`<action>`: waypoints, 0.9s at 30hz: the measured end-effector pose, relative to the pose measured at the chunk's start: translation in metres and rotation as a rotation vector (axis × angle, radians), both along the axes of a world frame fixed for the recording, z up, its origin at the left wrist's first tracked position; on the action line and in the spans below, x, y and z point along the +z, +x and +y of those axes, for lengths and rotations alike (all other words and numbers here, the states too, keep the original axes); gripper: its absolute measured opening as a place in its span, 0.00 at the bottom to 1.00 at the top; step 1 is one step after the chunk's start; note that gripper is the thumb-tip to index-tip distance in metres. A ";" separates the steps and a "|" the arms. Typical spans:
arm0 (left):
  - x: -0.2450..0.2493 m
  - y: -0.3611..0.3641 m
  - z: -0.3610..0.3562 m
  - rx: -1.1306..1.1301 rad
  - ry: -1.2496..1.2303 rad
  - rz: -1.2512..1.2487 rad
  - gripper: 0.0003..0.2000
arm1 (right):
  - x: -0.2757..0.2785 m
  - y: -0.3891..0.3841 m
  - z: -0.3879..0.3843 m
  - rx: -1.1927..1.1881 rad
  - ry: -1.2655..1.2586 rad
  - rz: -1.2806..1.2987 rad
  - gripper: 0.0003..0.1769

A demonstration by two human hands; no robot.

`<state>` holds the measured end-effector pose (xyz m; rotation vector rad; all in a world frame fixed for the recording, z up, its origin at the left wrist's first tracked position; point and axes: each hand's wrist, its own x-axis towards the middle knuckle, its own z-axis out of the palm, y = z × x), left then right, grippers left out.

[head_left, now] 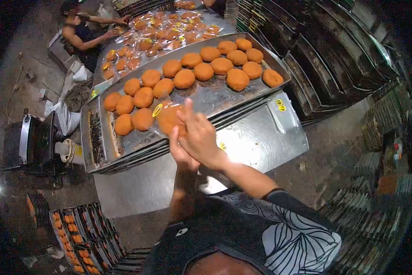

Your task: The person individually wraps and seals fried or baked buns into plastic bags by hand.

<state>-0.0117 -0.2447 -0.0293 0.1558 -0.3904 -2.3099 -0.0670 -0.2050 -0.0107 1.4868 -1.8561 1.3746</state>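
dim overall, white glare on the metal table [242, 144], edges bowed, dark and grainy.

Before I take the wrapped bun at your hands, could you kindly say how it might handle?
The bun looks puffy, so probably light and easily dented. Its clear wrapper, bearing a yellow label, may be slippery.

Bun [170, 121]: round, orange-brown, inside clear bag [166, 108], yellow oval label [157, 110] at upper left. Left hand [185, 152] and right hand [199, 140] hold it above tray [194, 112]. Bag end blurred, possibly twisted.
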 end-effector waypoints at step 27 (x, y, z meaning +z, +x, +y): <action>-0.227 -0.027 0.006 -0.673 -1.396 -0.584 0.11 | -0.173 0.006 0.142 0.013 0.744 -0.886 0.13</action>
